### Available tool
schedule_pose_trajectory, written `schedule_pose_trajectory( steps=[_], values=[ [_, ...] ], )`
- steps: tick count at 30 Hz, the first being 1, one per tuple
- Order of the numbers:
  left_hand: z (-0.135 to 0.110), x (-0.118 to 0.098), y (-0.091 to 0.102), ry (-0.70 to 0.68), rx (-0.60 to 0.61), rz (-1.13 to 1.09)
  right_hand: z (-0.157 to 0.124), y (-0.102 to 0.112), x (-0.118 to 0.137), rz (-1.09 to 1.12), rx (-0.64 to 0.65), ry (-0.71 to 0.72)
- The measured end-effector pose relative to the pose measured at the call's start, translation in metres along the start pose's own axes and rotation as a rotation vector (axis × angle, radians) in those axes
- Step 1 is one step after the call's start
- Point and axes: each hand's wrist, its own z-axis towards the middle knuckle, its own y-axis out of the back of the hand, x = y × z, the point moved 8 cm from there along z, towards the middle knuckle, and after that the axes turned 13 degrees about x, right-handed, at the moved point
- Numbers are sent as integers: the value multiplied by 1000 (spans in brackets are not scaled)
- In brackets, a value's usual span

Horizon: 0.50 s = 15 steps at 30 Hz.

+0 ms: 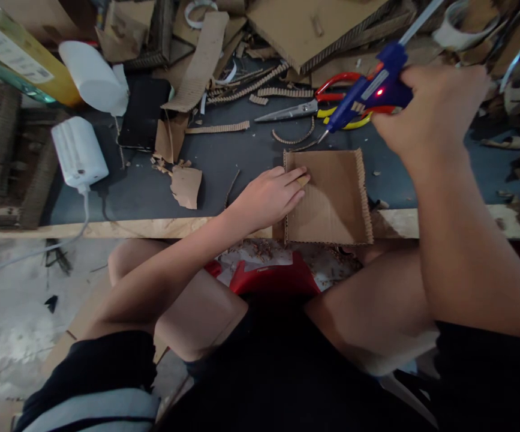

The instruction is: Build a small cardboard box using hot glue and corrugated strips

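My right hand [442, 114] is closed around the handle of a blue hot glue gun [370, 90] with a lit red light. Its metal nozzle points down and left, close to the upper left corner of a square cardboard piece [331, 198] with raised corrugated edges. My left hand [271, 195] grips that piece at its left edge, fingertips resting on the upper face. A small tan bit shows by those fingertips; what it is I cannot tell. Scissors [293, 112] and a curved corrugated strip [293, 141] lie beyond the nozzle.
To the left are a white charger-like block [80, 153] with a cable, a black phone [145, 114], a white cup [93, 78] and a bottle [21, 54]. Cardboard sheets [304, 27] and scraps pile at the back. The table's front edge [165, 228] runs just above my knees.
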Motion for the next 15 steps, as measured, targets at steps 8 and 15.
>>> schedule_pose_trajectory(
  steps=[8,15],
  values=[
    [-1,1,0,-10,-37,-18,-3,-10,16,139,51,11],
    [-1,0,-1,5,10,-21,3,-5,-3,275,-82,-135]
  ],
)
